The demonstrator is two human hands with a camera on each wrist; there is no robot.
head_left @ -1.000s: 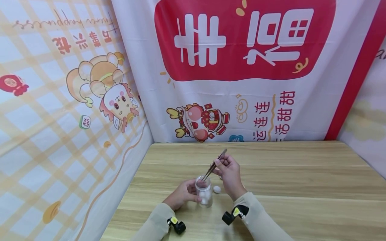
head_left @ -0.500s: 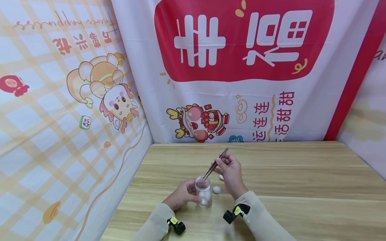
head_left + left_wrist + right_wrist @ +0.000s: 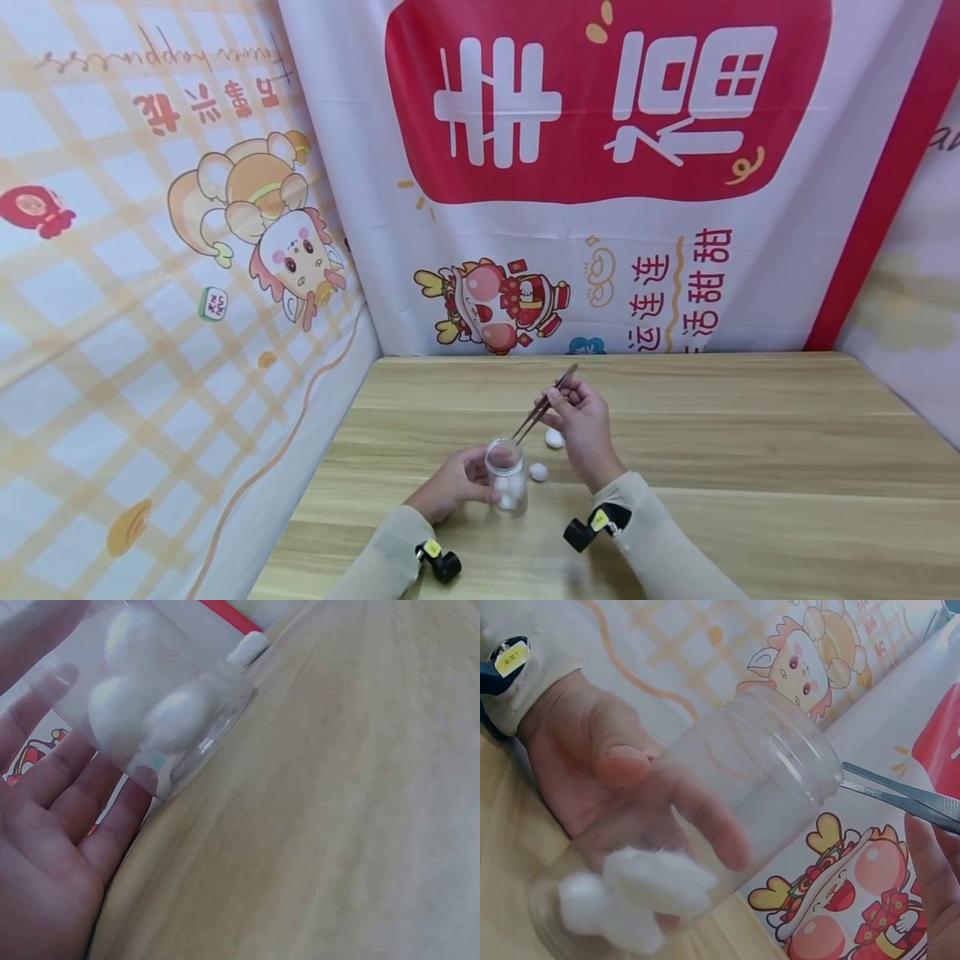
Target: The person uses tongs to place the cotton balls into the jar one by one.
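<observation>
My left hand point(image 3: 453, 485) grips a clear jar point(image 3: 505, 463) standing upright on the table, its thumb and fingers around the side. Several white cotton balls point(image 3: 641, 889) lie at the jar's bottom. Metal tweezers point(image 3: 542, 408) are pinched in my right hand point(image 3: 588, 432), above and to the right of the jar. Their tips are at the rim of the jar's mouth, slightly spread, with nothing between them in the right wrist view. Two loose white cotton balls rest on the table: one cotton ball point(image 3: 538, 472) beside the jar, another cotton ball point(image 3: 554, 438) just left of my right hand.
The wooden table point(image 3: 750, 433) extends right and back from the hands. A printed cloth backdrop point(image 3: 480, 275) hangs behind it, and another patterned cloth point(image 3: 187, 350) covers the left side. Each sleeve carries a small black wrist camera point(image 3: 447, 567).
My right hand has drawn the tweezers up and to the right, from inside the jar's mouth to its rim. More of the farther cotton ball shows. The left hand and jar stay put.
</observation>
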